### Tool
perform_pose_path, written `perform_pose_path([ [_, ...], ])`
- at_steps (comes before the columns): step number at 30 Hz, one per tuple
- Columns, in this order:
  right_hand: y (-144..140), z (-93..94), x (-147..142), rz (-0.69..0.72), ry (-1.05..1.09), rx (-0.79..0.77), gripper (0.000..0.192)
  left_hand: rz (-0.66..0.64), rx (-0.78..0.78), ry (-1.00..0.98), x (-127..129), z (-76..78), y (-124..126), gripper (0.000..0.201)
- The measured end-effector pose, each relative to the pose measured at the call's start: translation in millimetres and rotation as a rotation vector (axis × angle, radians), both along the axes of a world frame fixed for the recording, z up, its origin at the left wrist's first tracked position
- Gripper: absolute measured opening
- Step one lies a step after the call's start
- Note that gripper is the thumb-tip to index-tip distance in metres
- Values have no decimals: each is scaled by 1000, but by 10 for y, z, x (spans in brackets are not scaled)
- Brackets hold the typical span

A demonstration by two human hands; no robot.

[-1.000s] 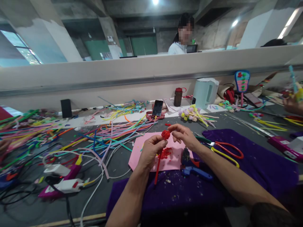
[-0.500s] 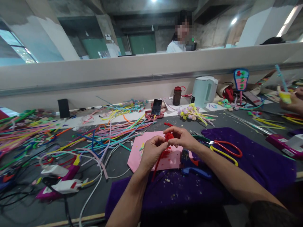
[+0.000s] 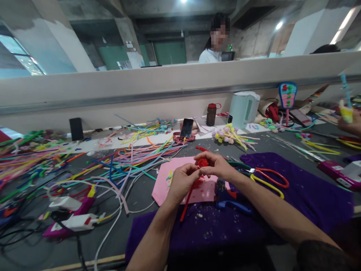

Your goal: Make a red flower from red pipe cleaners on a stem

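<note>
Above the pink mat [image 3: 163, 180], my two hands meet around a small bundle of red pipe cleaner [image 3: 203, 162]. My right hand [image 3: 216, 165] curls its fingers around the red bundle. My left hand [image 3: 183, 180] pinches the red piece from the other side, its thumb and fingertips close to the right hand's. A straight red stem [image 3: 186, 203] trails down below my left hand past the mat's edge. Red bits of fluff lie on the mat under the fingers. Beside my right forearm are scissors with red and yellow handles [image 3: 270, 178] and a blue-handled tool [image 3: 234, 205].
Purple cloth [image 3: 304, 184] spreads under the mat. Loose coloured pipe cleaners [image 3: 135, 158] and power strips [image 3: 70, 222] with cables crowd the left. Behind stand a phone [image 3: 186, 128], a brown bottle [image 3: 211, 114] and a kettle [image 3: 244, 109]. Another person's hand [image 3: 351, 122] works at far right.
My hands stay nearly in place, shifting slightly around the red bundle, which shows a bit more. The red stem's lower end has swung slightly. The other person's hand moved right.
</note>
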State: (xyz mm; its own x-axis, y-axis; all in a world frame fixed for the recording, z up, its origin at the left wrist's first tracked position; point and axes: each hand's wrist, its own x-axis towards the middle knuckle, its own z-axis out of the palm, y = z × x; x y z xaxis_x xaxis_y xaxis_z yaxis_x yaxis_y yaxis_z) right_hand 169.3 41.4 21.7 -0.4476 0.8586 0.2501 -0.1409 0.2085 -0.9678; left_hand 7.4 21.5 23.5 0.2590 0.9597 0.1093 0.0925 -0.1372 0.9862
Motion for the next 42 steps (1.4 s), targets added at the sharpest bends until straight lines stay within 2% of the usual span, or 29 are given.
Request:
perform_pose_path([
  [7, 20, -16, -12, -90, 53, -24, 30, -22, -38, 10, 14, 14, -10, 24],
  [13, 59, -10, -10, -173, 184, -55, 33, -83, -117, -11, 12, 10, 2, 25],
  [17, 44, 2, -20, -118, 243, -142, 49, -65, -156, -90, 6, 1, 9, 27],
  [23, -38, 2, -71, -27, 88, -204, 30, -28, -216, -190, -16, -39, 47, 31],
  [29, -47, -31, -93, -60, 111, -185, 26, -61, -230, -192, -2, -93, 60, 31],
  [35, 7, -84, -88, -96, 156, -236, 23, -82, -232, -205, 37, -114, 41, 31],
  [42, 50, -29, -13, -85, 146, -270, 25, 9, -186, -224, 18, -110, 83, 30],
])
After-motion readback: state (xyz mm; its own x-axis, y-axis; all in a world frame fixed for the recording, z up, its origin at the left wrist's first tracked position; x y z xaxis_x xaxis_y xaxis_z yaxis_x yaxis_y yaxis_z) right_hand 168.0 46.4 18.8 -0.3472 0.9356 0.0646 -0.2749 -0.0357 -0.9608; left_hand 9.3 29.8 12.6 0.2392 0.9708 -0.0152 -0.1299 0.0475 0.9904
